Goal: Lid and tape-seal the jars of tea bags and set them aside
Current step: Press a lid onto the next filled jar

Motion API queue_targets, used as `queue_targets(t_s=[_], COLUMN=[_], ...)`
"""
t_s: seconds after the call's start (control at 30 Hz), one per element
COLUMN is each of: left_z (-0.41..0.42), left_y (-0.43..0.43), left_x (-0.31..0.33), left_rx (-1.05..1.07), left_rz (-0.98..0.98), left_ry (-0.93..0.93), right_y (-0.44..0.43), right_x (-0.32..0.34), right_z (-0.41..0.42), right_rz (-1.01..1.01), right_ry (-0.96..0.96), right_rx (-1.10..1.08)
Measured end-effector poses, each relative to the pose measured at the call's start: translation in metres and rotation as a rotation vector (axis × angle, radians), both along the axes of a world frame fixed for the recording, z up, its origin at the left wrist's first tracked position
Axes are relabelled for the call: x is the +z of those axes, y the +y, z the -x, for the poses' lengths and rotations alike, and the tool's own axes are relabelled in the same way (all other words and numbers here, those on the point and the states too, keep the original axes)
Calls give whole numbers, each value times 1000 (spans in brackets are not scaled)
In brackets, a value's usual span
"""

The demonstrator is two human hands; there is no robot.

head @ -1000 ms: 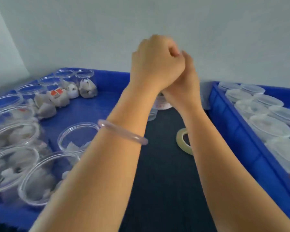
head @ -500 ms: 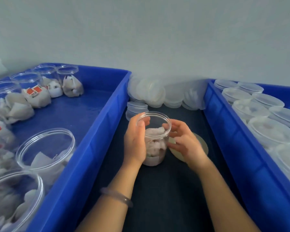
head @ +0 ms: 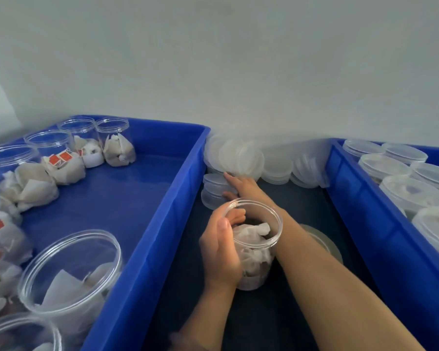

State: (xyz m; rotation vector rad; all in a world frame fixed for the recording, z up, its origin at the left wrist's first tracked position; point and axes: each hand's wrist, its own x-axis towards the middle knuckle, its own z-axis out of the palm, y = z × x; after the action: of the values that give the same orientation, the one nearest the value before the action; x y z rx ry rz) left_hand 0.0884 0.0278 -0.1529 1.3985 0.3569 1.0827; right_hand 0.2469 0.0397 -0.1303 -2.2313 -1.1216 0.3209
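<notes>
1. The jar (head: 259, 252) stands upright on the dark table (head: 264, 325), in the lane between the two blue crates. Its mouth is open and carries no lid. White tea bags (head: 251, 233) fill it to roughly two thirds of its height.

2. The left grip (head: 221, 254) holds the jar. The palm lies against the left wall of the jar, the thumb rests at the rim, and the fingers curl round the far side, where they show through the clear plastic.

3. The right grip (head: 246, 190) is extended past the jar to the short stack of clear lids (head: 213, 191) just beyond it. The fingers lie out across the top of the stack and the thumb meets its side. It cannot be told whether this grip is closed on a lid or only touches the stack.

4. The right forearm passes close beside the jar on its right side and covers part of the tape roll (head: 327, 245), which lies flat on the table.

5. A heap of loose lids (head: 241, 155) leans against the wall at the far end of the lane, behind the short stack.

6. The left crate (head: 167, 224) contains open jars (head: 71, 272) loaded with tea bags, some showing red tags. These jars stand along the far and left sides of the crate.

7. The right crate (head: 370, 224) contains lidded jars (head: 413, 191), set close together in rows.
</notes>
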Motion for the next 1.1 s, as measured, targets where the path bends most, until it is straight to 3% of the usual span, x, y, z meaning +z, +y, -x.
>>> queue_targets(t_s=[0.03,0.1,0.23,0.37,0.57,0.7,0.83,1.1], left_z=[-1,-1,-1,-2,-3,2,4,9], left_y=[0,1,1,1,2,3,6,5], left_x=[0,0,-3,-3,-1,4,3,2], left_rx=[-3,-3,2,3,-36,-90,-76,-52], left_rz=[10,14,-4,-18,94,161,168,114], left_ry=[0,-2,-22,-35,-14,9,75,156], right_y=[2,3,3,-2,-69,-126,-139,-111], right_x=[-2,-5,-10,1,66,72,54,44], right_z=[-5,-11,-13,-1,31,79,107,113], right_rz=[76,148,80,-29,-591,-457,-328,-360], right_ry=[-156,-223,-140,98,320,173,-26,-143], right_rx=[30,46,59,5,-36,126,81,4])
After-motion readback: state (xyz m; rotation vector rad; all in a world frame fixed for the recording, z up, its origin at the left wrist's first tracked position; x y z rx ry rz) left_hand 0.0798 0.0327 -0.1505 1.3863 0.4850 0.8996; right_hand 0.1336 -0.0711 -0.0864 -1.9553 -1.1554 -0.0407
